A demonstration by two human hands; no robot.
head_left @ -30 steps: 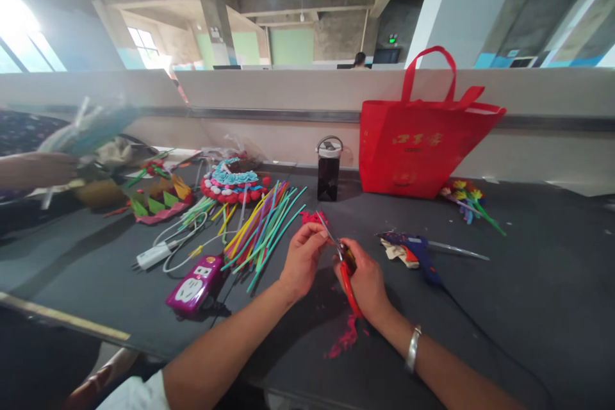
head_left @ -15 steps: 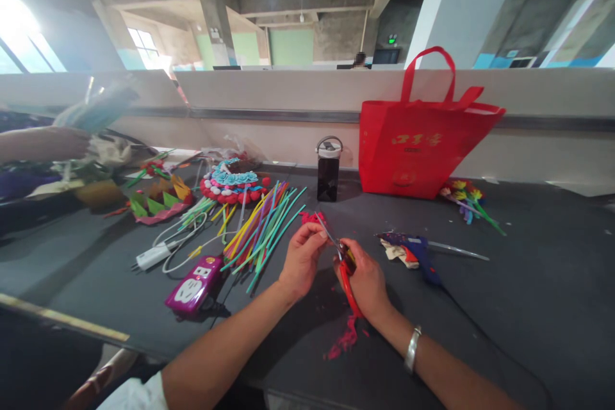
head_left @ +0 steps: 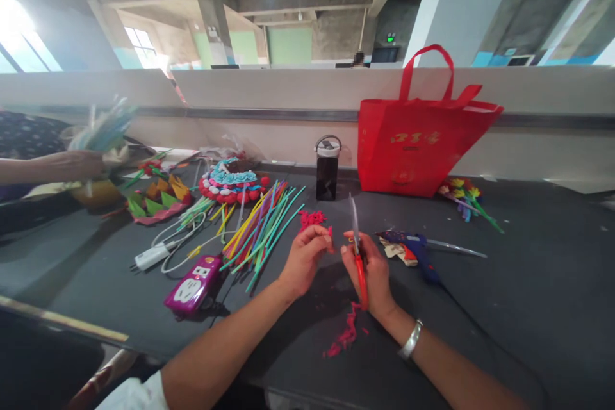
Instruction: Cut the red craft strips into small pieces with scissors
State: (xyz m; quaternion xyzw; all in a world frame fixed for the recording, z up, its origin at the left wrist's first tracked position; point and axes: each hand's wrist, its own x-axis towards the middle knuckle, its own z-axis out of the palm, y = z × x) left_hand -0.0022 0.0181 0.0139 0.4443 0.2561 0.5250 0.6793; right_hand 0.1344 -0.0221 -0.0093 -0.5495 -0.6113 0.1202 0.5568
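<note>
My left hand (head_left: pixel 306 257) pinches a small pinkish-red piece (head_left: pixel 330 238), too small to tell if it is felt or paper. In my right hand (head_left: pixel 372 275) are red-handled scissors (head_left: pixel 359 262), their blades pointing up and away from the piece. Just beyond my left hand lies a little heap of red pieces (head_left: pixel 313 220). Red scraps (head_left: pixel 344 338) are strewn on the dark table below my hands. To the left is a bundle of coloured pipe-cleaner-like sticks (head_left: pixel 264 230).
A black bottle (head_left: pixel 327 170) and a red bag (head_left: pixel 427 147) stand at the back. A glue gun (head_left: pixel 416 246) with its cord lies right. At left are a purple socket block (head_left: pixel 193 288), a white charger (head_left: pixel 151 257), felt crafts (head_left: pixel 161 198) and another person's hand (head_left: pixel 86 165).
My right hand has drawn the scissors away from my left fingers and turned the blades upright. The red piece now shows at my left fingertips. The other person's bundle at left has shifted.
</note>
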